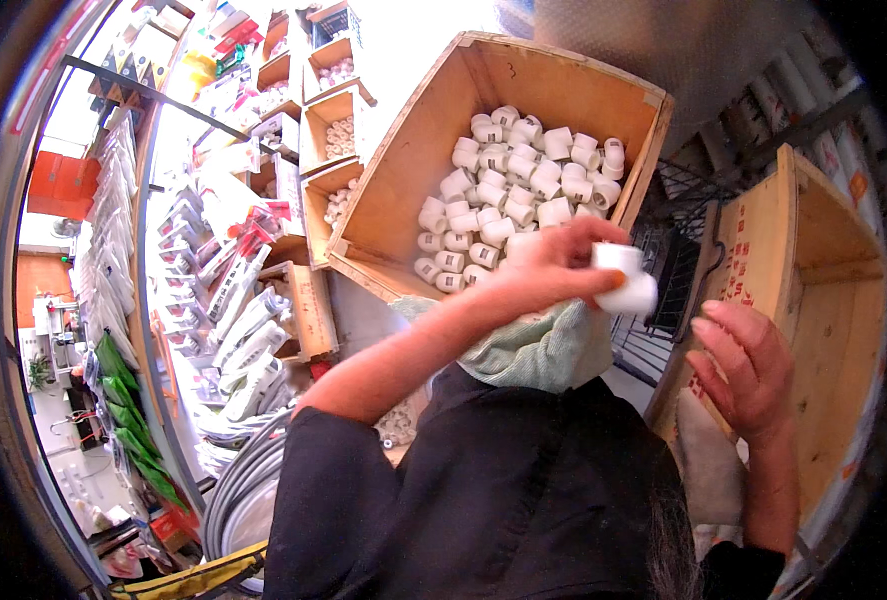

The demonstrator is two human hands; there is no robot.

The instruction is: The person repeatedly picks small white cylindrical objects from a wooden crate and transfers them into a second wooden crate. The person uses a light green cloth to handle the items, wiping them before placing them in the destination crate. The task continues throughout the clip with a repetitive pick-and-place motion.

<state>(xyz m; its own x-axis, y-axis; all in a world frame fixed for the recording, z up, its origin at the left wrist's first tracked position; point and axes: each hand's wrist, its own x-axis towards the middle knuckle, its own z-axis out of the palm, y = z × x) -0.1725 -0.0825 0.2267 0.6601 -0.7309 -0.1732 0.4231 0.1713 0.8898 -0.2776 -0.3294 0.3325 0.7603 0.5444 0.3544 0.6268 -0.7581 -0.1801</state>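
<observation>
My left hand (569, 262) reaches across to the right with its fingers closed on a white plastic pipe elbow (623, 280), slightly blurred. Just to its right, my right hand (745, 368) is raised with fingers apart and nothing visible in them. Many more white pipe elbows (519, 176) lie heaped in a wooden box (403, 190) beyond my left forearm. A pale green cloth (548, 345) lies below my left wrist, in front of that box.
At right stands a second wooden box (838, 300) with red print on its outer side. A black wire basket (668, 280) sits between the boxes. Small wooden bins (331, 125) of white fittings and bagged goods line the left. Grey hose coils (248, 490) lie near my left elbow.
</observation>
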